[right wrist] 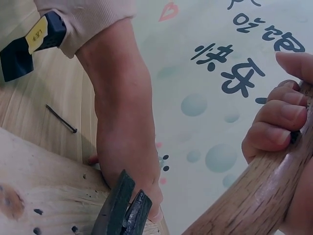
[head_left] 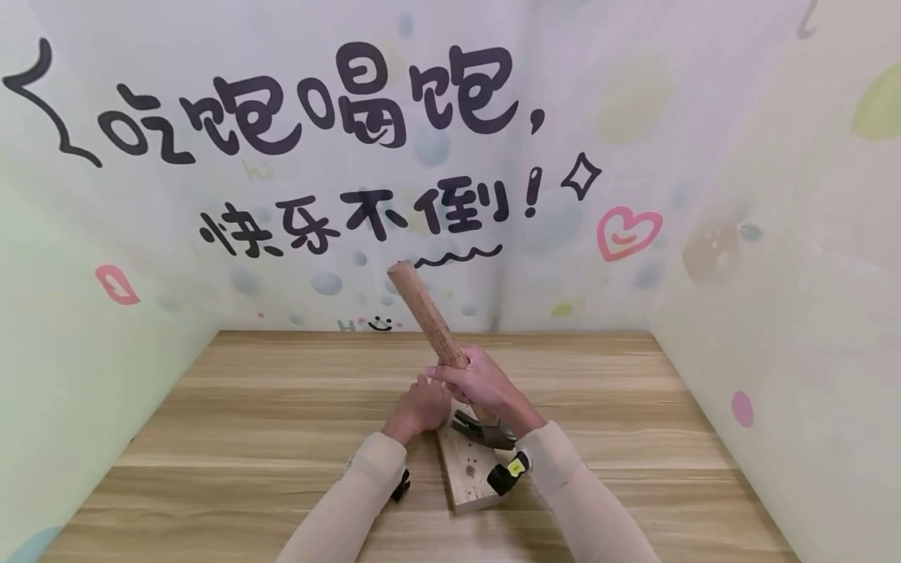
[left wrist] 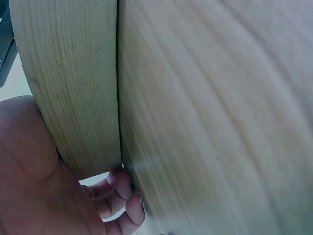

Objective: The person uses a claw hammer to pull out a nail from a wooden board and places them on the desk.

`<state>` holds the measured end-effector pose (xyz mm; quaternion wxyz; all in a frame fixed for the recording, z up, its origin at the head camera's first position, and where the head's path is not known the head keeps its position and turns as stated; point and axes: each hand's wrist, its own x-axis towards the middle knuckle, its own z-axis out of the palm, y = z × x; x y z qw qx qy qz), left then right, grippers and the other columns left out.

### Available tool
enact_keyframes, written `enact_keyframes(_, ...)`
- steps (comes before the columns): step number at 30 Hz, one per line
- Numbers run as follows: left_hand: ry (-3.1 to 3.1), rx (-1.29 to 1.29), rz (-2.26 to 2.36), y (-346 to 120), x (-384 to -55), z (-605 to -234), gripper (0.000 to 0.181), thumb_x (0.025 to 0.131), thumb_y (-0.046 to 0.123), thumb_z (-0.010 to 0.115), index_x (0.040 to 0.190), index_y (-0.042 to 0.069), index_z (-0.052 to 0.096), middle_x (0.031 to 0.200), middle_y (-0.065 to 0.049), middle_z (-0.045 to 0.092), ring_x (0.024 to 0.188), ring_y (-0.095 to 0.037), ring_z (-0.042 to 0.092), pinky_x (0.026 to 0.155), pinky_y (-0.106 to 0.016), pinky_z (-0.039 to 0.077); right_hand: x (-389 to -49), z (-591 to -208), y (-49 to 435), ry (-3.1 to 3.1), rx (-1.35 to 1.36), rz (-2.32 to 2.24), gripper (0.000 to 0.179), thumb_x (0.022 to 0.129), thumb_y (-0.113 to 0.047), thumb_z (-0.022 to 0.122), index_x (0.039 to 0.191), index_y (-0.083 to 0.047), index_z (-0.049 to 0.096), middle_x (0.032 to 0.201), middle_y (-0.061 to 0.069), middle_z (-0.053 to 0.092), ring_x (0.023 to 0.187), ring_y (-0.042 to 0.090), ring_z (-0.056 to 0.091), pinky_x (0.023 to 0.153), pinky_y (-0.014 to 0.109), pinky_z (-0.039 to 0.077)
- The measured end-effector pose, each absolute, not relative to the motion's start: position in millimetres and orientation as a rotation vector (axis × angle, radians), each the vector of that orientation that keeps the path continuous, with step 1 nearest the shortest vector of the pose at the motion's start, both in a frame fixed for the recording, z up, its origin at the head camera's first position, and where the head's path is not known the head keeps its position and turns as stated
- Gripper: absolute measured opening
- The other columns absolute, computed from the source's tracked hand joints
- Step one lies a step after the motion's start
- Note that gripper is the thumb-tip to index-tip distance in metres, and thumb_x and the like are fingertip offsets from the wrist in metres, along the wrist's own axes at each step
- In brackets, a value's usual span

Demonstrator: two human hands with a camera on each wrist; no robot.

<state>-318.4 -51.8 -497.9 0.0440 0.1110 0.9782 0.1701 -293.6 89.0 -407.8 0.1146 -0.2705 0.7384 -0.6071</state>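
Observation:
A claw hammer [head_left: 429, 317] is gripped by its wooden handle in my right hand [head_left: 486, 385]. The handle slants up and away, and the dark claw hangs low, overlapping the upper face of a wooden board [head_left: 468, 489]. In the right wrist view the fingers [right wrist: 274, 117] wrap the handle, and a small dark bit shows beside a fingertip. My left hand [head_left: 425, 405] holds the board's far end; in the left wrist view its fingers [left wrist: 115, 196] curl around that end. Small dark holes and a knot mark the board's face.
A loose dark nail [right wrist: 61, 118] lies on the wood-grain table [head_left: 281, 438] beside the board, on the left arm's side. Printed cloth walls [head_left: 563, 258] enclose the table at the back and both sides. A black wrist camera [head_left: 503, 477] sits close above the board's right edge.

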Motion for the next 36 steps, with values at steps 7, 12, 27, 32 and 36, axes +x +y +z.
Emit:
enact_keyframes(7, 2.974, 0.333, 0.635, -51, -316, -496, 0.049, 0.106, 0.028, 0.030, 0.141, -0.002, 0.047, 0.119, -0.032, 0.053, 0.106, -0.044, 0.056, 0.086, -0.058, 0.048, -289, -408, 97, 2.104, -0.773, -1.855, 0.025, 0.094, -0.021, 0.066, 0.076, -0.005, 0.057, 0.050, -0.004, 0.041, 0.041, 0.008, 0.036, 0.040, 0.024, 0.030)
enact_keyframes(12, 2.968, 0.315, 0.653, -50, -316, -496, 0.050, 0.107, 0.034, 0.030, 0.139, 0.000, 0.049, 0.120, -0.031, 0.052, 0.108, -0.044, 0.056, 0.087, -0.057, 0.048, -285, -409, 105, 2.064, -0.808, -1.908, 0.025, 0.095, -0.017, 0.064, 0.079, 0.000, 0.055, 0.051, -0.004, 0.041, 0.043, 0.008, 0.038, 0.042, 0.023, 0.031)
enact_keyframes(27, 2.968, 0.251, 0.588, -49, -313, -494, 0.050, 0.108, 0.038, 0.027, 0.134, 0.001, 0.046, 0.122, -0.027, 0.050, 0.109, -0.042, 0.055, 0.086, -0.055, 0.048, -272, -415, 131, 1.755, -1.135, -2.176, 0.025, 0.096, -0.004, 0.054, 0.076, 0.003, 0.040, 0.051, 0.007, 0.032, 0.042, 0.019, 0.027, 0.039, 0.038, 0.019)
enact_keyframes(32, 2.973, 0.252, 0.604, -50, -313, -493, 0.050, 0.108, 0.039, 0.028, 0.134, 0.001, 0.047, 0.123, -0.027, 0.050, 0.110, -0.042, 0.055, 0.086, -0.055, 0.048, -273, -416, 133, 1.714, -1.156, -2.188, 0.022, 0.095, -0.002, 0.052, 0.077, 0.003, 0.042, 0.051, 0.007, 0.032, 0.041, 0.020, 0.026, 0.038, 0.035, 0.019)
enact_keyframes(36, 2.974, 0.254, 0.616, -50, -313, -493, 0.050, 0.108, 0.039, 0.029, 0.134, 0.001, 0.047, 0.124, -0.027, 0.050, 0.111, -0.042, 0.055, 0.087, -0.055, 0.048, -277, -416, 136, 1.713, -1.116, -2.206, 0.024, 0.095, -0.004, 0.053, 0.074, 0.000, 0.041, 0.050, 0.005, 0.032, 0.040, 0.018, 0.026, 0.037, 0.033, 0.021)
